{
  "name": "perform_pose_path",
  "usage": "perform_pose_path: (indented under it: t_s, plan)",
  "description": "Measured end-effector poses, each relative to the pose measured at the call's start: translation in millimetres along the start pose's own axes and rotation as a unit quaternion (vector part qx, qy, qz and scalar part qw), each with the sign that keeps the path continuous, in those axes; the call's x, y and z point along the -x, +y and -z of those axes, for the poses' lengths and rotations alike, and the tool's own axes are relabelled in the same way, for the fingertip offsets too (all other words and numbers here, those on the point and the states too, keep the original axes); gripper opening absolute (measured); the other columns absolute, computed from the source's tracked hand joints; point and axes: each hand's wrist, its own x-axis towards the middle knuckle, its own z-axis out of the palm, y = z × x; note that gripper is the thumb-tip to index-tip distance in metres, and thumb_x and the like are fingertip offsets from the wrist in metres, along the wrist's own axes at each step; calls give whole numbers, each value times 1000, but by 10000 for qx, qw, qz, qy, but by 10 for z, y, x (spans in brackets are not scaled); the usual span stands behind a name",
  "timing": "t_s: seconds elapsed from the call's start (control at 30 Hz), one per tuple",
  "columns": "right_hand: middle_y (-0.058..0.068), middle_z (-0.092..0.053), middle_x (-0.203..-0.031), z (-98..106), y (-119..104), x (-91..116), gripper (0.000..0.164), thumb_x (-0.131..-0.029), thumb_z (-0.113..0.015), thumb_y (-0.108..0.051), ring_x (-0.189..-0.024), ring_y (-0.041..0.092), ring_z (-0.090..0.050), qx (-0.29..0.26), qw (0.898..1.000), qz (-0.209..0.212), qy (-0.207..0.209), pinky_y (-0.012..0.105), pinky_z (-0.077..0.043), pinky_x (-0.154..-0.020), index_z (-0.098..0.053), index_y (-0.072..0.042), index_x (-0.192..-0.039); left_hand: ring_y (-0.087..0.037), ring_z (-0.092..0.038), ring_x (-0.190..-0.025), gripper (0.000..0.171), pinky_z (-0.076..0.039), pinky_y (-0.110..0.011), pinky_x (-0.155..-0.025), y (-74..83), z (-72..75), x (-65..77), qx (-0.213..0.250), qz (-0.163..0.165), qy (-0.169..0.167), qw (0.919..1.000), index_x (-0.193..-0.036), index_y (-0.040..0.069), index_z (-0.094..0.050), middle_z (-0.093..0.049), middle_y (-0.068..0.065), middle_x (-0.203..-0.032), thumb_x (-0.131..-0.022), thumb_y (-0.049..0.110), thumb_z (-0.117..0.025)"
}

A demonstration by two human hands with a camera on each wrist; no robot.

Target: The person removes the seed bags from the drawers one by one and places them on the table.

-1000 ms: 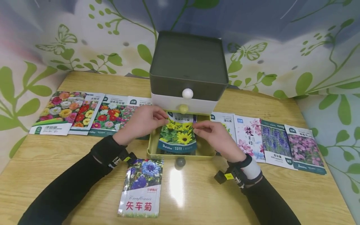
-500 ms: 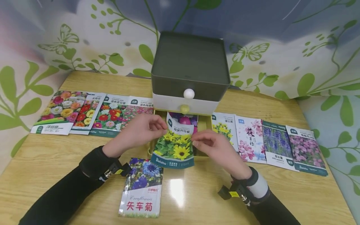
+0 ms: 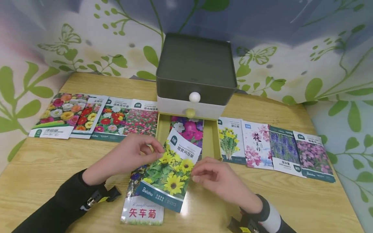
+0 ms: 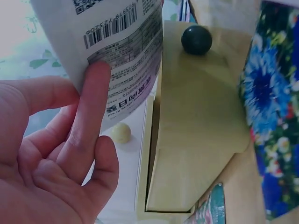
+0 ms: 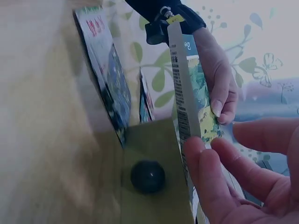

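Note:
A sunflower seed packet [image 3: 172, 170] with yellow blooms hangs tilted over the open drawer's front and partly over the cornflower seed packet [image 3: 142, 210] on the table. My left hand [image 3: 131, 158] pinches its left edge; in the left wrist view a finger lies against the printed back [image 4: 126, 51]. At the right edge is my right hand [image 3: 217, 181], its fingers bent loosely. The right wrist view shows those fingertips at the packet's edge and the thumb apart from it. A packet with pink and purple flowers [image 3: 190, 129] lies in the yellow drawer [image 3: 214, 142].
Behind the drawer stands a small cabinet [image 3: 196, 61] with a dark top and white and yellow knobs. Several seed packets lie left of it, including a mixed-rose-coloured one [image 3: 64, 113]; several more lie to the right, including a lavender-coloured one [image 3: 284, 149]. A patterned cloth hangs behind.
Both hands have drawn the sunflower packet out of the drawer, toward me and to the left. It has turned and now covers part of the cornflower packet, while the pink-flowered packet beneath has come into view.

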Motion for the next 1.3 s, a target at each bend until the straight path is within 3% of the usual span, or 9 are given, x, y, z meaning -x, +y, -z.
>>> perform_pose_path:
  t_s: [0.33, 0.53, 0.7, 0.83, 1.0, 1.17, 1.3]
  plan:
    - [2, -66, -107, -173, 30, 178, 13, -96, -67, -10, -100, 18, -65, -321, 9955, 673, -579, 35, -56, -85, -70, -8, -108, -13, -67, -78, 3, -52, -32, -71, -47, -19, 279, 296, 77, -802, 9963, -96, 20, -72, -71, 10, -83, -93, 21, -72]
    - [4, -67, -107, -275, 98, 231, 16, -96, -66, -8, -98, 16, -68, -537, 9913, 748, -939, 34, -56, -83, -68, -7, -111, -23, -68, -74, 5, -52, -31, -72, -123, -61, 376, 899, 146, -1180, 9888, -97, 17, -72, -71, 5, -81, -94, 21, -72]
    - [3, -67, -108, -304, 121, 252, 16, -97, -66, -14, -98, 14, -68, -552, 9890, 542, -1259, 32, -56, -83, -68, -9, -112, -23, -68, -72, 6, -52, -30, -72, -224, -160, 430, 1259, 18, -1362, 9827, -97, 15, -72, -72, 3, -80, -93, 19, -72]
    - [0, -68, -108, -312, 127, 252, 16, -98, -66, -20, -98, 9, -67, -384, 9876, 318, -1488, 29, -55, -83, -69, -13, -112, -17, -68, -71, 6, -53, -29, -68, -298, -229, 477, 1247, -58, -1476, 9811, -95, 15, -72, -71, 4, -81, -92, 20, -74]
    - [-3, -68, -108, -321, 162, 253, 16, -98, -65, -20, -98, 6, -66, -159, 9856, 308, -1658, 27, -54, -84, -68, -13, -112, -13, -68, -70, 8, -54, -29, -65, -362, -263, 524, 1107, 102, -1526, 9820, -95, 16, -72, -71, 6, -81, -90, 21, -76]
    - [-2, -68, -106, -296, 211, 244, 14, -98, -65, -16, -98, 6, -66, 25, 9876, 345, -1532, 27, -54, -84, -68, -11, -111, -13, -68, -70, 9, -54, -28, -65, -406, -279, 522, 929, 381, -1498, 9836, -97, 16, -73, -71, 7, -80, -90, 21, -75]
    - [-2, -68, -105, -249, 254, 241, 13, -98, -65, -15, -97, 7, -66, 155, 9904, 327, -1331, 27, -54, -85, -68, -11, -110, -10, -67, -71, 9, -55, -28, -65, -408, -298, 500, 691, 326, -1459, 9863, -98, 16, -74, -70, 9, -80, -91, 23, -75]
